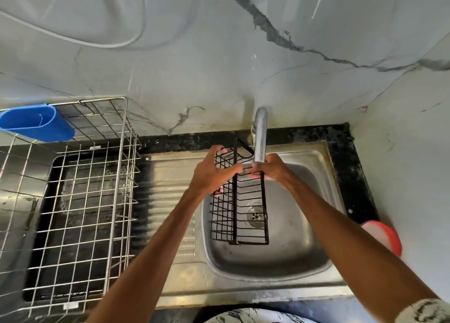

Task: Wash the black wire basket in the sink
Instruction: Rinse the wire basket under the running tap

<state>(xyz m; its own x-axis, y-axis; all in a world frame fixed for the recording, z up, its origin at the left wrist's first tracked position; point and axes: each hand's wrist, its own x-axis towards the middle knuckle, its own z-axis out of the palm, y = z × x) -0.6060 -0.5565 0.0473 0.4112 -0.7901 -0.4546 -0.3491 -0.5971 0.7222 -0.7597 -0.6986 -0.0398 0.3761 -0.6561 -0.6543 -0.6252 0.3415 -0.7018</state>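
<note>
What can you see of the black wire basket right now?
The basket is a long, narrow rack of black wire, coated metal by the look, with grid walls and nothing inside. It is held tilted over the sink bowl, with its far end up under the tap. The drain shows through its wires. The left hand grips its left wall and the right hand grips its right rim, both near the far end.

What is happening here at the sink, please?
A person holds the black wire basket over the sink, right under the faucet spout. The left hand grips its upper left side, and the right hand holds its top edge beside the spout. I cannot tell whether water is running. A metal dish rack stands to the left.
</note>
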